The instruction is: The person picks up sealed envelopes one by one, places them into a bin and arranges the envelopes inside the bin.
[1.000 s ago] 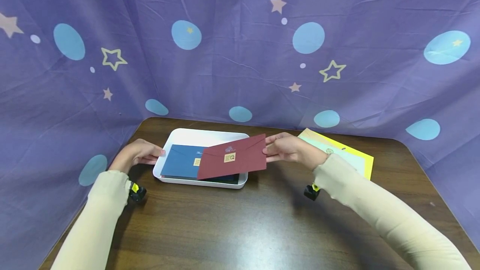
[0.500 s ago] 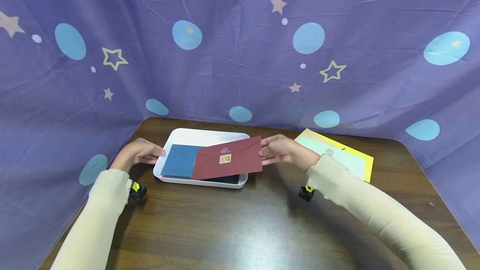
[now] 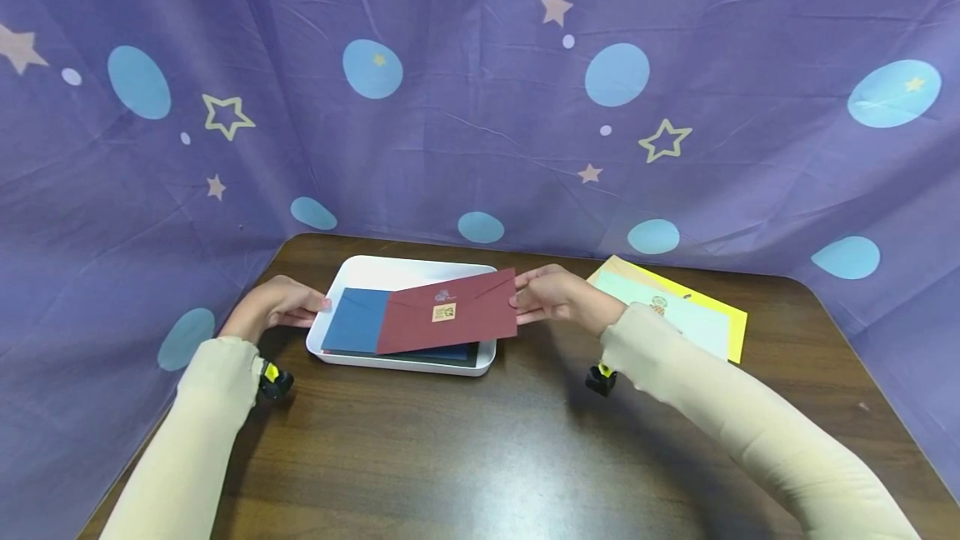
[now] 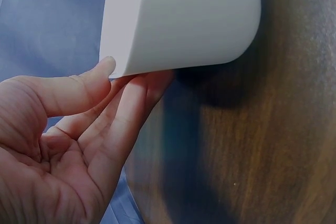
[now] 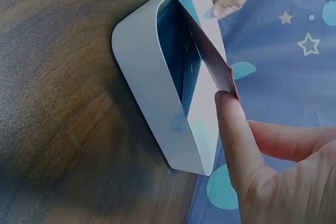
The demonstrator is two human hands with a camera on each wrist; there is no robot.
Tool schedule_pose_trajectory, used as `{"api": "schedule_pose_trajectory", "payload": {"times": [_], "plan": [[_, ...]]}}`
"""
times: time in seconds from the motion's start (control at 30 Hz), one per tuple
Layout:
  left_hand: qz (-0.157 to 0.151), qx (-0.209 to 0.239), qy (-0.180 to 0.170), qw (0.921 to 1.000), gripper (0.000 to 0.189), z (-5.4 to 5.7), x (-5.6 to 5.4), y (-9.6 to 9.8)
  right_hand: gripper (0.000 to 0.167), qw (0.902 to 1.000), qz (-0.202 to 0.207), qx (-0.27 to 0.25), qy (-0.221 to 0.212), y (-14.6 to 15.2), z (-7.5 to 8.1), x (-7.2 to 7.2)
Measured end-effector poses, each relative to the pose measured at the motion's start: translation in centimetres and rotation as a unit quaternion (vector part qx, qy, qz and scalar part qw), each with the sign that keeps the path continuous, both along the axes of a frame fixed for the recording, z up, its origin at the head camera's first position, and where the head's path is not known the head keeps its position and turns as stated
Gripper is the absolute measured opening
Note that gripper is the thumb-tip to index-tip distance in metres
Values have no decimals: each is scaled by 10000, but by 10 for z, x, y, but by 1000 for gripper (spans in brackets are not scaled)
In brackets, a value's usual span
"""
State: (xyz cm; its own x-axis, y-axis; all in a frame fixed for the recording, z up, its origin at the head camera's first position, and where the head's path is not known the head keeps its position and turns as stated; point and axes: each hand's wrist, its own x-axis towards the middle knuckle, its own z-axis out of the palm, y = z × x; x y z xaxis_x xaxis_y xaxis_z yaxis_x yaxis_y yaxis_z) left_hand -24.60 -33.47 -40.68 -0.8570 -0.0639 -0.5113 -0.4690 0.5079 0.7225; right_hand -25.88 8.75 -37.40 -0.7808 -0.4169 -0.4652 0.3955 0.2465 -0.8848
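Note:
A white tray (image 3: 405,365) stands on the table toward the back left. My left hand (image 3: 288,303) pinches its left rim, the thumb on the inside and the fingers beneath the edge, as the left wrist view shows. My right hand (image 3: 551,297) pinches the right end of a dark red envelope (image 3: 480,307) with a small tan sticker. That envelope slants over the tray, its left end low above a blue envelope (image 3: 356,323) lying inside. A dark flat item (image 3: 472,354) shows under the blue one. Whether the red envelope touches the blue one, I cannot tell.
Right of the tray, behind my right forearm, lie several overlapping envelopes: a pale green one (image 3: 701,323), a yellow one (image 3: 738,332) and a tan one. A purple patterned curtain (image 3: 480,107) hangs at the table's back edge. The wooden table (image 3: 450,448) extends toward me.
My right hand has moved a little left with the red envelope, which now covers more of the tray and the blue envelope. The left hand and the tray stay put.

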Motion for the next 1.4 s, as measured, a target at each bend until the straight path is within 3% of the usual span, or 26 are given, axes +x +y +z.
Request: {"api": "schedule_pose_trajectory", "payload": {"times": [0.8, 1.1, 1.4], "plan": [[88, 60, -18, 9999, 36, -2, 0, 0, 32, 9995, -284, 44, 102, -19, -7, 5], [57, 114, -31, 9999, 37, -2, 0, 0, 19, 9988, -489, 38, 69, -26, -7, 2], [49, 183, 11, 9998, 36, -1, 1, 0, 24, 9966, -822, -8, 111, -37, -9, 2]]}}
